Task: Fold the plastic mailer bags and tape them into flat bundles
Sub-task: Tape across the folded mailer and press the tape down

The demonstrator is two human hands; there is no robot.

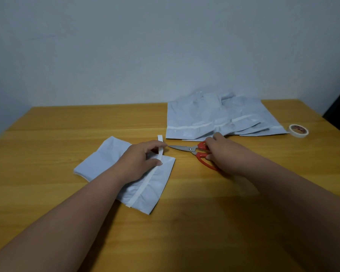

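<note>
At the back right of the wooden bench (pixel 47 134) a loose pile of unfolded mailer bags (pixel 214 116) lies fanned out against the wall (pixel 145 46), and a roll of white tape (pixel 298 130) sits just beyond the pile's right edge, near the bench's right side. Between the pile and the hands lie red-handled scissors (pixel 196 152), blades pointing left toward the tape strip. The folded mailer bag (pixel 159 185) lies flat on the bench at centre left, with a white tape strip (pixel 143 185) running along it; the strip's far end stands up off the bag. The left hand (pixel 139 161) rests on the folded bag, its grip pinching that raised tape end. The right hand (pixel 222 154) has its grip curled round the scissors' handles, just right of the bag.
</note>
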